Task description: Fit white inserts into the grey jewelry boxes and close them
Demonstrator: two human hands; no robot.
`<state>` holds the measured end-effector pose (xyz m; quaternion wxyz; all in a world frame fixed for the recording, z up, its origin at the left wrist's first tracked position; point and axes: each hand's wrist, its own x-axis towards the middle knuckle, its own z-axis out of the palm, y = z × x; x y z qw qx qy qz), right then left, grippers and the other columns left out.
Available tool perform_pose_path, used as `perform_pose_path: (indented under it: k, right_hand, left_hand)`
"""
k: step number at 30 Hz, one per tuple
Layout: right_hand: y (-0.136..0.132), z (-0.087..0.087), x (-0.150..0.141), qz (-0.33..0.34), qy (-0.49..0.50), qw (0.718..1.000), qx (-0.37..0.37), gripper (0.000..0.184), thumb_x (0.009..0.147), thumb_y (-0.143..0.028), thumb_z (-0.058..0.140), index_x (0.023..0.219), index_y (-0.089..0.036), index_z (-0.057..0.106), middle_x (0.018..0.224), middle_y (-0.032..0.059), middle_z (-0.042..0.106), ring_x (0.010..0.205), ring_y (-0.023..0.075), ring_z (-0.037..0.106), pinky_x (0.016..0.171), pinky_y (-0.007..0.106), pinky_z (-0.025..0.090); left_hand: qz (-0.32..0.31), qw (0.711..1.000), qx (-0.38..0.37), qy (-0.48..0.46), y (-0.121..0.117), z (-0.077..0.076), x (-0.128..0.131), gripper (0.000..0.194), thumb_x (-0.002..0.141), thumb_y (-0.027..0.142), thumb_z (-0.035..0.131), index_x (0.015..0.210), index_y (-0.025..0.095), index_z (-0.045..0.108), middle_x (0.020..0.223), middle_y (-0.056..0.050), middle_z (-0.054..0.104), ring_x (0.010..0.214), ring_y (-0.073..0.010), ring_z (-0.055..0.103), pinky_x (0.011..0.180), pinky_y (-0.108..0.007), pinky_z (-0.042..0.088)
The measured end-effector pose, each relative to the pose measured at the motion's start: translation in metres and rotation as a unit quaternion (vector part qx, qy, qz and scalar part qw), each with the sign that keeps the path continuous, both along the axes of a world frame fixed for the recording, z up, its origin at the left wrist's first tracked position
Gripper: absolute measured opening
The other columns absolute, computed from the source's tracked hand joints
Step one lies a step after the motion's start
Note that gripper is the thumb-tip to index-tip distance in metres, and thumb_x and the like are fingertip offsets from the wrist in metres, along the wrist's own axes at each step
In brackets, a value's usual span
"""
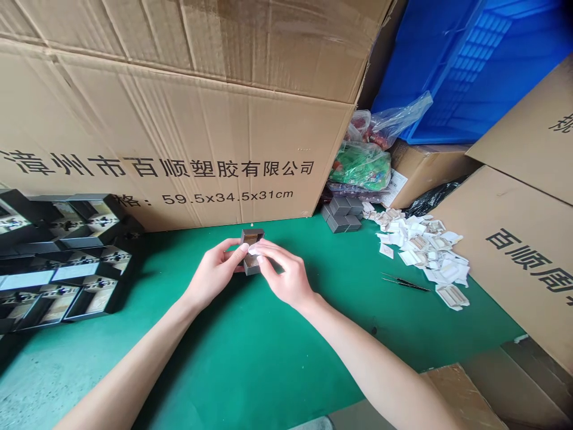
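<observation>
Above the green table my left hand grips a small dark brown box with its lid open. My right hand pinches a small white insert at the box's opening, fingers curled over it. Both hands meet in the middle of the view, just in front of a large cardboard carton.
Several open dark boxes stand in rows at the left. A few closed grey boxes sit at the back, beside a pile of white inserts and black tweezers. Cartons, a blue crate and plastic bags crowd the right.
</observation>
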<state>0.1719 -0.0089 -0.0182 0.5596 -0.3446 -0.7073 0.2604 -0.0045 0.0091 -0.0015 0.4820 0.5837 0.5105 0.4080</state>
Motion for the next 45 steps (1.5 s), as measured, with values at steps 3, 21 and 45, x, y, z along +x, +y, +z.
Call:
perform_pose_path:
  k: [3,21,45]
  right_hand:
    - [0.003,-0.004,0.001,0.000,-0.031,0.999,0.007,0.033,0.097,-0.025,0.052,0.124,-0.031,0.069,0.127,-0.0018,0.068,0.130,0.0225,0.057,0.115,0.044,0.045]
    - [0.000,-0.007,-0.003,-0.003,-0.136,0.989,0.056,0.042,0.094,-0.026,0.055,0.135,-0.023,0.062,0.138,0.0041,0.061,0.139,0.0240,0.048,0.119,0.043,0.042]
    - [0.005,-0.011,0.007,-0.194,-0.294,0.931,0.095,0.026,0.100,-0.027,0.048,0.112,-0.020,0.070,0.083,0.0048,0.069,0.071,0.0153,0.064,0.064,0.026,0.047]
  left_hand:
    - [-0.001,1.000,-0.004,-0.022,0.000,-0.001,0.001,0.058,0.082,0.065,0.063,0.116,0.017,0.063,0.096,-0.008,0.078,0.089,-0.0251,0.073,0.080,-0.039,0.061]
    - [-0.049,0.995,-0.019,-0.087,0.001,0.000,-0.003,0.043,0.089,0.054,0.061,0.120,0.024,0.064,0.123,-0.007,0.068,0.115,-0.0261,0.061,0.086,-0.034,0.056]
    - [-0.097,0.995,0.015,0.010,0.003,0.000,-0.005,0.042,0.088,0.046,0.066,0.123,0.022,0.063,0.105,-0.005,0.074,0.099,-0.0247,0.066,0.089,-0.035,0.050]
